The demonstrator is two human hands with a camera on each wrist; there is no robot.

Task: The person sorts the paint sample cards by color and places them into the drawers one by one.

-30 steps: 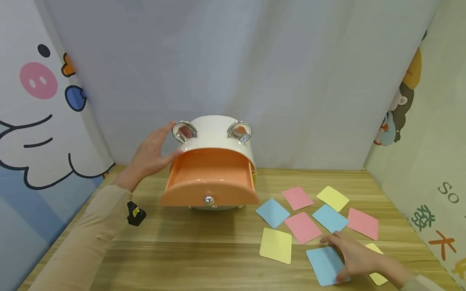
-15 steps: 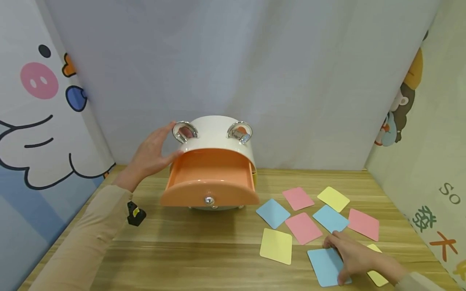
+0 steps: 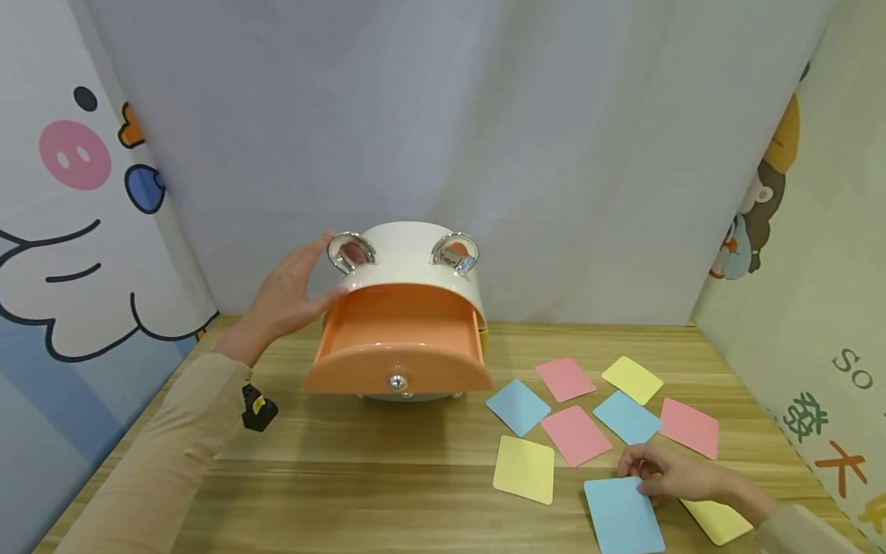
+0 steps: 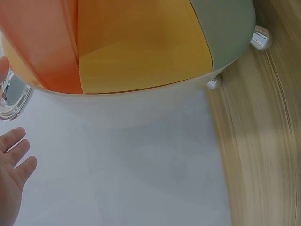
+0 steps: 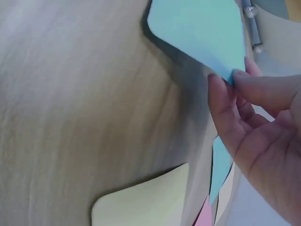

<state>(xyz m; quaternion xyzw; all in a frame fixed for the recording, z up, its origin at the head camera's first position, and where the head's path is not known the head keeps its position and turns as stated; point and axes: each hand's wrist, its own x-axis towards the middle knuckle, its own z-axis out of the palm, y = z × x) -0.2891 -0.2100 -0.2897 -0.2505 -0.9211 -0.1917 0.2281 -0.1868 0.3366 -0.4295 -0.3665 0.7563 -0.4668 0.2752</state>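
Observation:
My right hand (image 3: 677, 472) pinches the corner of a blue card (image 3: 623, 517) between thumb and fingers. In the right wrist view that blue card (image 5: 197, 33) is tipped off the wood, casting a shadow beneath. My left hand (image 3: 285, 296) rests with extended fingers against the left side of a small white cabinet (image 3: 408, 245), beside a silver ear-shaped ring (image 3: 351, 251). The cabinet's orange top drawer (image 3: 399, 371) with a round silver knob is pulled out, and nothing shows inside it. From the left wrist, a yellow drawer (image 4: 141, 47) appears below the orange one.
Several pink, yellow and blue cards lie flat at the right, among them a pink card (image 3: 576, 435), a yellow card (image 3: 524, 469) and a blue card (image 3: 517, 407). A small black object (image 3: 259, 409) sits by the left sleeve. Printed curtains stand on both sides.
My right hand has gone from spreading over the blue card to pinching its upper right corner. The card has shifted slightly toward the front edge. My left hand stays on the cabinet.

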